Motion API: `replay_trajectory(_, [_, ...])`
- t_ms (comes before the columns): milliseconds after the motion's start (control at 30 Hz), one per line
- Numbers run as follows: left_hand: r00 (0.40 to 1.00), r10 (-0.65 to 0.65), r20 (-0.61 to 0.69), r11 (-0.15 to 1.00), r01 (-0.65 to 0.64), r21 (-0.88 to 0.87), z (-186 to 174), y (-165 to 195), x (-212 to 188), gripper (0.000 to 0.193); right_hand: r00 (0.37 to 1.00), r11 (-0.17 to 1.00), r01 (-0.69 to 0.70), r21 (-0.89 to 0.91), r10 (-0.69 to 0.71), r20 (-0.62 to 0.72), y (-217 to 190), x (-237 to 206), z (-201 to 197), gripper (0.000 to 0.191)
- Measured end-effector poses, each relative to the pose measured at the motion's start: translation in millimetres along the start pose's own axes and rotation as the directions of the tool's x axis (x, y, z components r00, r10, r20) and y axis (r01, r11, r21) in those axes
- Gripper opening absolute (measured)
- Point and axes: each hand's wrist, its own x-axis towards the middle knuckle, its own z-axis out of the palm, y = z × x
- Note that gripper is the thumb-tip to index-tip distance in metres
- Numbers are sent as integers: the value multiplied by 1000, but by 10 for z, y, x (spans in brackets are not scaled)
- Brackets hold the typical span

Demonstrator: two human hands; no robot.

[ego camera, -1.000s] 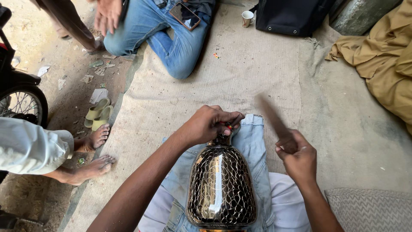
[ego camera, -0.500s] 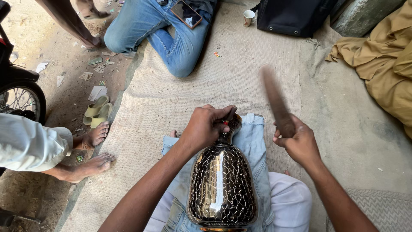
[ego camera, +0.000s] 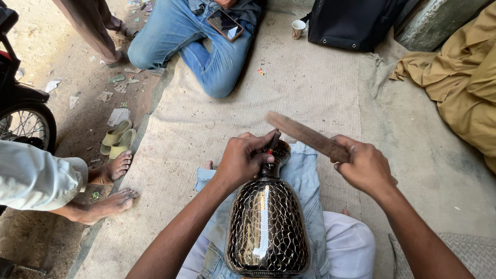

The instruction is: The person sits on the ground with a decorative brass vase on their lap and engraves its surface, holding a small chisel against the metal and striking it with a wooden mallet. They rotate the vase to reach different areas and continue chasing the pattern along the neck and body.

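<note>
A dark metal vase [ego camera: 266, 227] with a fine engraved net pattern lies on my lap, neck pointing away from me. My left hand [ego camera: 243, 157] is closed around a small dark chisel [ego camera: 273, 141] set against the vase's neck. My right hand [ego camera: 366, 166] grips a flat wooden mallet stick [ego camera: 305, 135], held low and slanting left so its far end hangs just above the chisel top. A blue denim cloth [ego camera: 305, 175] lies under the vase.
A person in blue jeans [ego camera: 199, 41] sits ahead with a phone [ego camera: 226, 24] on the thigh. Another person's bare feet [ego camera: 111, 186] and sandals [ego camera: 118, 137] are at left, beside a motorbike wheel [ego camera: 23, 124]. A cup [ego camera: 298, 29], black bag [ego camera: 351, 23] and tan cloth [ego camera: 460, 77] lie beyond.
My right hand has swung the wooden stick down from nearly upright to a low slant over the chisel. My left hand stays on the vase's neck.
</note>
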Motion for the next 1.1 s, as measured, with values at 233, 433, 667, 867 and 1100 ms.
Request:
replay_trajectory(233, [1000,23,2,999,-23,-47,-33,-51,3,60,987,961,53,272,-8,-163,39,30,-16,38])
replay_trajectory(433, [1000,25,-3,998,-25,-55,-54,-67,-15,62,992,903,71,425,-20,-124,62,66,78,37])
replay_trajectory(667, [999,11,35,1000,-10,-14,-43,-72,10,57,991,901,36,432,23,-131,52,11,294,47])
replay_trajectory(867, [958,251,135,966,-257,25,-43,-155,72,51,965,888,71,453,54,-255,52,-166,475,41])
replay_trajectory(1100, [934,297,199,955,-291,-61,-85,-235,94,53,924,935,24,355,115,-365,73,-438,627,35])
